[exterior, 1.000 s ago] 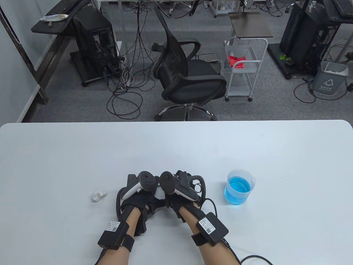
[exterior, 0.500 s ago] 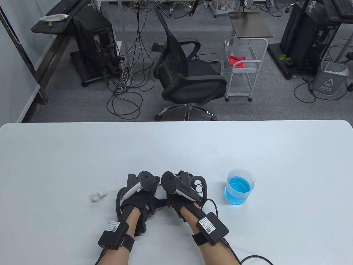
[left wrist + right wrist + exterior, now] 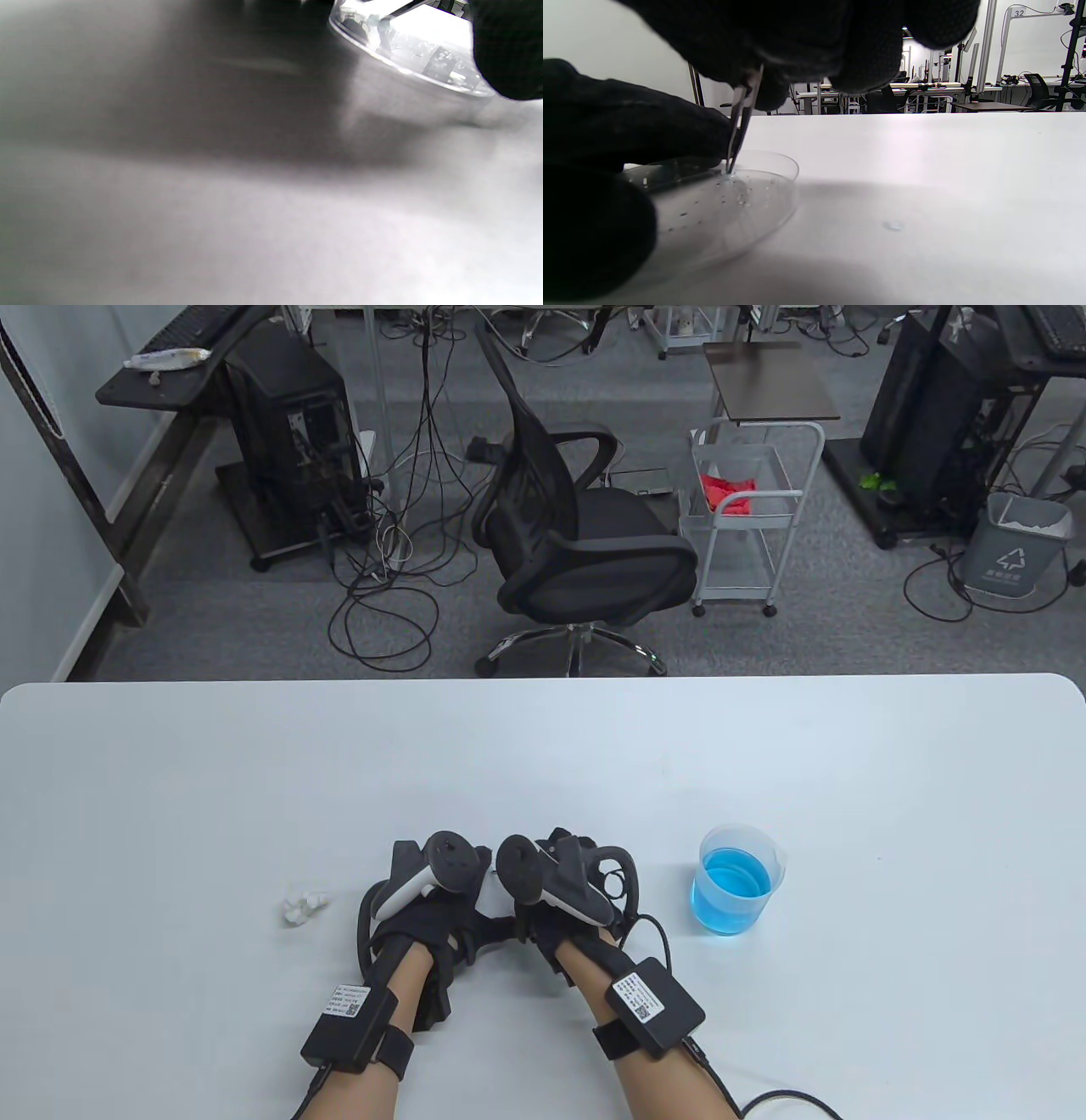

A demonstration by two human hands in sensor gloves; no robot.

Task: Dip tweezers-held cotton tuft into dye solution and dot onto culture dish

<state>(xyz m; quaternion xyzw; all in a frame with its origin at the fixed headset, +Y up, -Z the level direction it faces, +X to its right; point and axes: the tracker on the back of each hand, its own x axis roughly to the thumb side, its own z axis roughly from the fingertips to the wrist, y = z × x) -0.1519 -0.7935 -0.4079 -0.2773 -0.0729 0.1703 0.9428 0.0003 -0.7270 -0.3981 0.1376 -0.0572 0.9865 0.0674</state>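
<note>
- While I compare the table view with the two earlier frames, I see almost nothing shifted: both hands sit side by side near the desk's front edge, so I judge the dotting step is under way, held steady on one spot.
- From above, my left hand [image 3: 424, 920] and right hand [image 3: 564, 912] hide the culture dish entirely; only the trackers and gloves show.
- My right wrist view fills that gap: the right hand's fingers [image 3: 797, 38] pinch the tweezers [image 3: 742, 120], whose tips touch the floor of the clear culture dish [image 3: 721, 203], already speckled with small droplets. The tuft at the tips is too small to make out.
- A dark gloved shape at that view's left rests on the dish rim; I take it for the left hand steadying it, though I cannot tell its finger pose.
- My left wrist view shows only the blurred dish rim [image 3: 407, 55].
- Farther right on the desk stands the beaker of blue dye [image 3: 736, 882]; a loose cotton wad [image 3: 301, 906] lies to the left.
</note>
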